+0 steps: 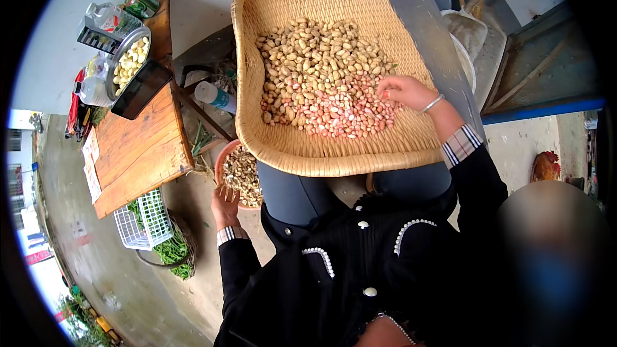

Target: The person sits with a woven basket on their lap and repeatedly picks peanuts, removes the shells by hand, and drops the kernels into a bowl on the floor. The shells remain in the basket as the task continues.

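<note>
A woven winnowing basket [332,166] lies across my knees, holding unshelled peanuts [308,53] towards its back and shelled pink peanut kernels [337,115] nearer me. My right hand [407,92] is over the right edge of the kernels with its fingers bent; whether anything is between the fingertips is hidden. Low on my left, an orange plastic basin [221,161] holds broken peanut shells [243,176]. My left hand [225,205] is at the basin's near left rim, fingers pointing towards it, and I cannot tell if it holds something.
On the left, a wooden table [144,144] bears a metal bowl of pale pieces [130,60], a smartphone [141,89], bottles and a can. Below stand a white plastic basket [144,224] and greens. At right are a shovel [465,29], a blue-edged board [540,67], a chicken [545,166] and a blurred person.
</note>
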